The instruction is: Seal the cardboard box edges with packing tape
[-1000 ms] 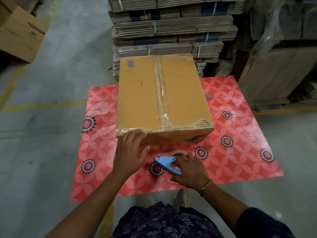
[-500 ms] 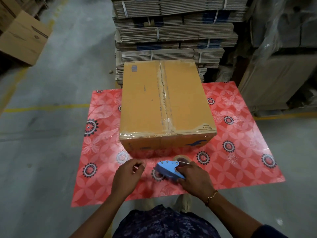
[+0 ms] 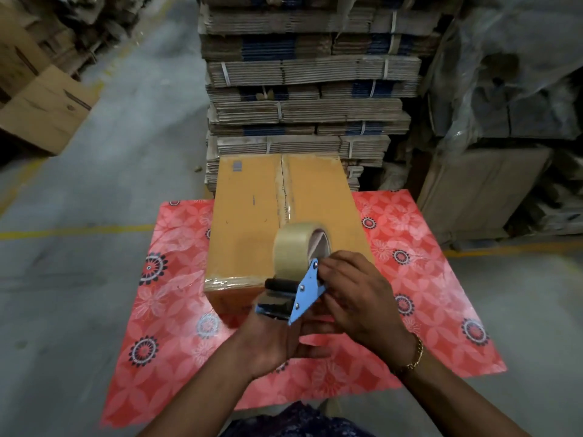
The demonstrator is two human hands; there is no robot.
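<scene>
Nearest: both hands hold a blue tape dispenser (image 3: 307,291) up off the table, w/ a roll of clear packing tape (image 3: 291,249) on it. Left hand (image 3: 277,337) is under the dispenser's front end, fingers curled up around it; right hand (image 3: 359,299) grips the blue side plate from the right, fingers closed on it, gold bracelet (image 3: 415,354) at the wrist. Below them, red flowered table cover (image 3: 176,326). On it, just beyond the hands, the cardboard box (image 3: 249,222): flaps shut, clear tape along the centre seam & across the near top edge; contents can't be seen. Behind the table, strapped bundles of flat cartons (image 3: 303,99) stacked high. Far left on the concrete floor, another brown box (image 3: 44,111), closed side facing, contents hidden.
</scene>
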